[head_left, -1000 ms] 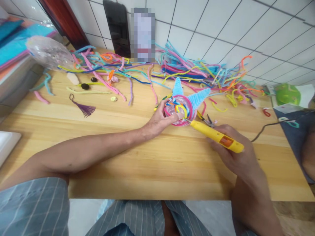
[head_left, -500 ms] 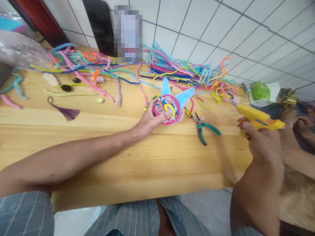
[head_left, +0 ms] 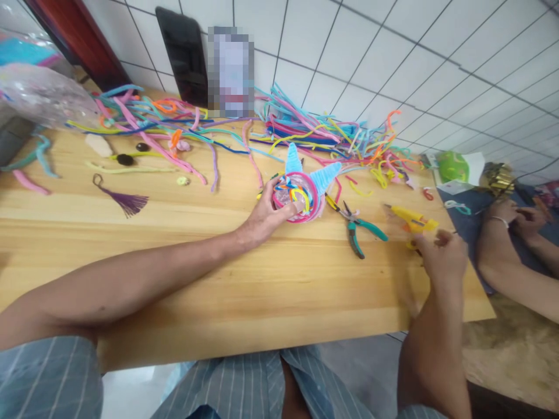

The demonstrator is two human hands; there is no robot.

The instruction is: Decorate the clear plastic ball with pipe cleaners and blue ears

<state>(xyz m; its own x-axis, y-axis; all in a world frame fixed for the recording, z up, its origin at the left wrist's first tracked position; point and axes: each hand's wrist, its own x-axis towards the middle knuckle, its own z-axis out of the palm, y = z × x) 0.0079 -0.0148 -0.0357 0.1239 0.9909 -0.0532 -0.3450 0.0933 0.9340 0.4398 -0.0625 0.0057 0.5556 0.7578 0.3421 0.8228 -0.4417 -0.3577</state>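
Observation:
A pink-rimmed round pipe-cleaner piece [head_left: 315, 189] with two light-blue pointed ears [head_left: 325, 176] rests on the wooden table. My left hand [head_left: 275, 210] is closed around its left side, thumb over the front by a yellow loop. Over the table's right part, my right hand [head_left: 441, 253] is closed at the rear and handle of a yellow hot glue gun [head_left: 413, 220], whose nozzle points left. Fingers there are slightly blurred, and part of the handle is hidden. Between the hands lie green-handled pliers [head_left: 367, 228], just right of the eared piece.
Loose pipe cleaners [head_left: 305, 125] are heaped along the tiled wall. A black phone [head_left: 186, 58] leans there beside a blurred-out upright object [head_left: 233, 73]. A purple tassel [head_left: 124, 196] lies left. Another person's hands [head_left: 506, 215] are beyond the table's right edge, near a green round item [head_left: 453, 167].
My right hand has moved left and lower with the glue gun, closer to the pliers. My left hand still holds the eared piece in place. The view has shifted slightly.

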